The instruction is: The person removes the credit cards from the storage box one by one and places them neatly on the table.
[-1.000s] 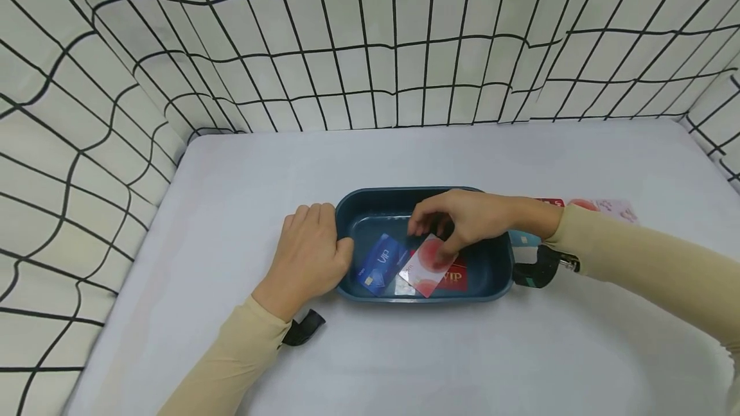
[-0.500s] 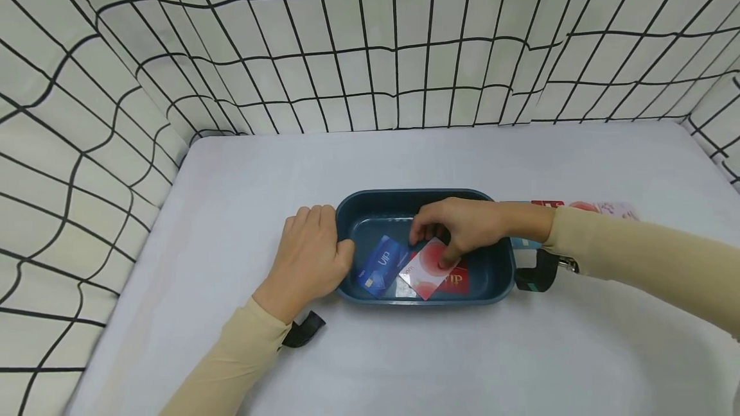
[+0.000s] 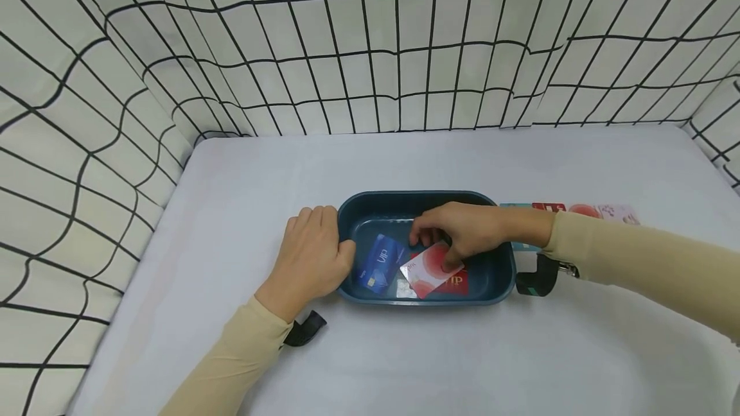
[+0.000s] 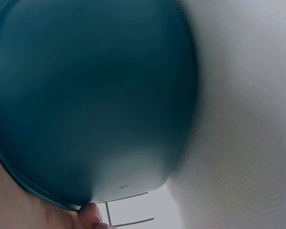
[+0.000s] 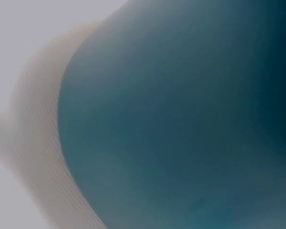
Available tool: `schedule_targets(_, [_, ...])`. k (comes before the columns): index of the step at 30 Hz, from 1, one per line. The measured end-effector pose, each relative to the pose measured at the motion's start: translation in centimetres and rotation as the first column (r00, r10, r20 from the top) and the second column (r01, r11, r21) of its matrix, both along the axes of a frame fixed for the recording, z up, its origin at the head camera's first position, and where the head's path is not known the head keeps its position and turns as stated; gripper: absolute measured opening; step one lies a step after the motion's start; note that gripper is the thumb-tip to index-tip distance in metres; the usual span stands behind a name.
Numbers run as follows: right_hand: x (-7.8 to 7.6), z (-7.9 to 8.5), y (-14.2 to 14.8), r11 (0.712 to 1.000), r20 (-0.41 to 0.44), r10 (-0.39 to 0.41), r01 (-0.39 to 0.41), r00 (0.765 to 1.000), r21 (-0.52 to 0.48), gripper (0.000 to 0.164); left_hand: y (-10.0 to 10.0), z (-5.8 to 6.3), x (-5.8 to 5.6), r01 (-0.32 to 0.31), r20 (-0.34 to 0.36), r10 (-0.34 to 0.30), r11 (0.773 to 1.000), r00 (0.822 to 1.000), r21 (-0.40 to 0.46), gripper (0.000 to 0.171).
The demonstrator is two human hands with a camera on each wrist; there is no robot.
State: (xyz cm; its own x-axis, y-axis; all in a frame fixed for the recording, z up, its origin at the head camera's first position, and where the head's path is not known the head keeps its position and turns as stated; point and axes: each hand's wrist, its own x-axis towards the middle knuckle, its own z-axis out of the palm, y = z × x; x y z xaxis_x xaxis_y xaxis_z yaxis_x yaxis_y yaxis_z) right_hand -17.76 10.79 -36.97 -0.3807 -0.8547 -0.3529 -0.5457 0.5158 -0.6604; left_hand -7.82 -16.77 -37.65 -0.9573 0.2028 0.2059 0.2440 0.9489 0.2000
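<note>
A dark teal plastic tray [image 3: 358, 210] stands on the table. My left hand [image 3: 309, 259] grips its left rim; in the left wrist view the fingers [image 4: 88, 214] curl at the rim. Inside the tray, my right hand [image 3: 471, 230] pinches a pink-and-white card [image 3: 426, 268] with a red round print, thumb on top. This card overlaps a red VIP card [image 3: 457, 284]. To its left lies a blue VIP card [image 3: 381, 262], and a pale card [image 3: 405, 289] shows between them. The right wrist view holds only the tray's outer wall [image 5: 157, 119], blurred.
Behind my right forearm several cards lie in a row: a light blue card [image 3: 525, 247], a red card [image 3: 548, 207], a card with a red round print [image 3: 584, 210] and a pink patterned card [image 3: 618, 213]. Black wire mesh [image 3: 399, 50] borders the white table [image 3: 277, 165].
The pink-and-white card has turned slightly, its lower end swinging left under my right thumb. My left hand keeps its hold on the rim. The head view has shifted a little.
</note>
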Motion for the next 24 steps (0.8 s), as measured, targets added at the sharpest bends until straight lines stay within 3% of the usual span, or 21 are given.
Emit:
schedule_targets(11, [0.25, -0.03, 0.2, 1.0, -0.032, 0.022, -0.021, 0.999, 0.013, 0.042, 0.02, -0.15, -0.04, -0.004, 0.037, 0.005, 1.0, 0.999, -0.008, 0.016])
schedule_targets(24, [0.25, 0.14, -0.01, 0.997, -0.04, 0.071, -0.072, 0.997, -0.009, 0.027, -0.24, 0.03, 0.19, -0.009, 0.015, 0.01, 1.0, 1.0, -0.013, 0.016])
